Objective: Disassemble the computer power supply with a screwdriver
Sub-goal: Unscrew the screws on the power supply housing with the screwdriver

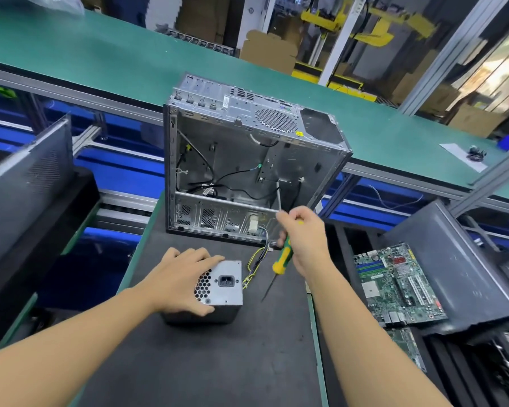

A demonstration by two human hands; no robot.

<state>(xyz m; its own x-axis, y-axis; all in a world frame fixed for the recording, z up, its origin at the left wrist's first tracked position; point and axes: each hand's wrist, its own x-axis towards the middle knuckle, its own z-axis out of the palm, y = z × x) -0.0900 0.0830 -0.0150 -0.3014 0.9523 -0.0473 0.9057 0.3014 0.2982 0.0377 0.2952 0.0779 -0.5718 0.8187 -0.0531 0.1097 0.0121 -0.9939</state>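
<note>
Head view, one item per entry. Power supply (222, 286): grey sheet-metal box, honeycomb vent, black socket on the face turned towards me, standing on the dark matte surface (218, 362). My left hand (182, 282) holds it, fingers curled over the top edge, thumb under the front. Yellow and black wires (256, 262) leave its right side towards the case (247, 160), an open box of bare perforated steel just behind. My right hand (304, 236), above and right of the power supply and clear of it, grips a screwdriver (282, 257), green-and-yellow handle, thin shaft pointing down. Green circuit board (400, 286): flat, far right.
</note>
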